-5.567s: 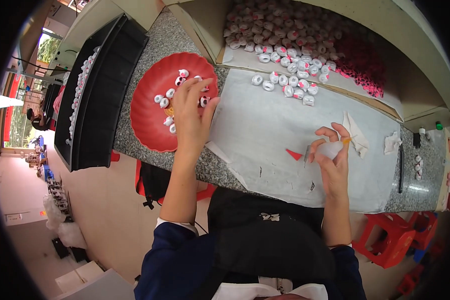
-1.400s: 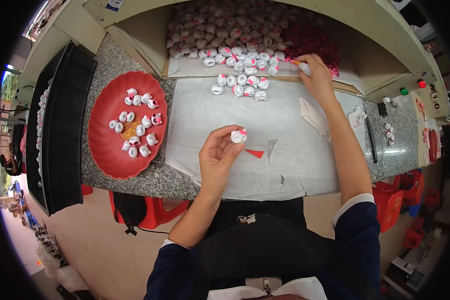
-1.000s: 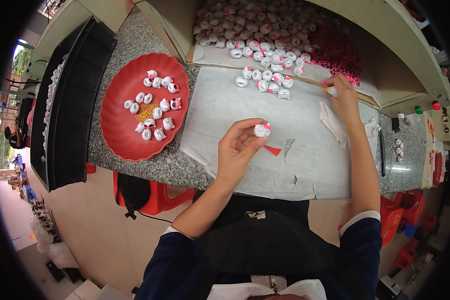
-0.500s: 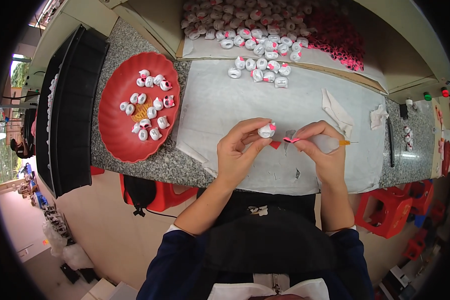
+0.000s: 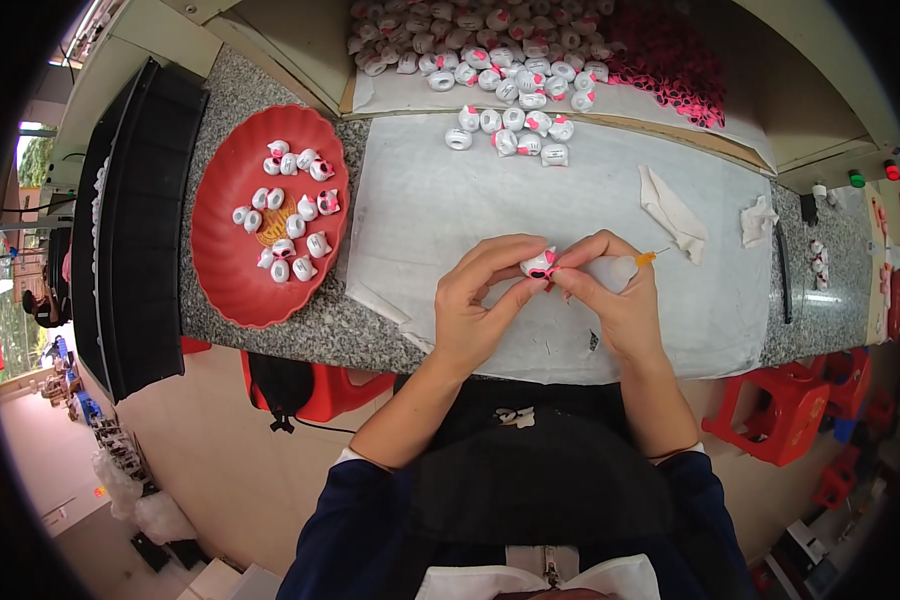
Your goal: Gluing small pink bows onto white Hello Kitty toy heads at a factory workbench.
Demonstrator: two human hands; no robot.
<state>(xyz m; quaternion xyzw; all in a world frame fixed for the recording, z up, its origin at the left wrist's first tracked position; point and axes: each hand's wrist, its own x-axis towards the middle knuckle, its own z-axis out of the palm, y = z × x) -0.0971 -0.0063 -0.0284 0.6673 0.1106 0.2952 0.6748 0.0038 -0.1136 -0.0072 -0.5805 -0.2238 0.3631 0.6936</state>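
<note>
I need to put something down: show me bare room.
Free: the white sheet between red dish and left hand, and below the cloth, beside the right hand. Crowded: the shelf heap, white pieces near the sheet's far edge, much of the dish.

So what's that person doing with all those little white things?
The person's left hand pinches a small, rounded white piece with pink on it. Their right hand is holding a tiny pink-and-black piece against it, along with a translucent bottle with a yellow needle tip. Both are above a white paper sheet. More white pieces sit in the red scalloped dish on the left and in a big heap at the back.
</note>
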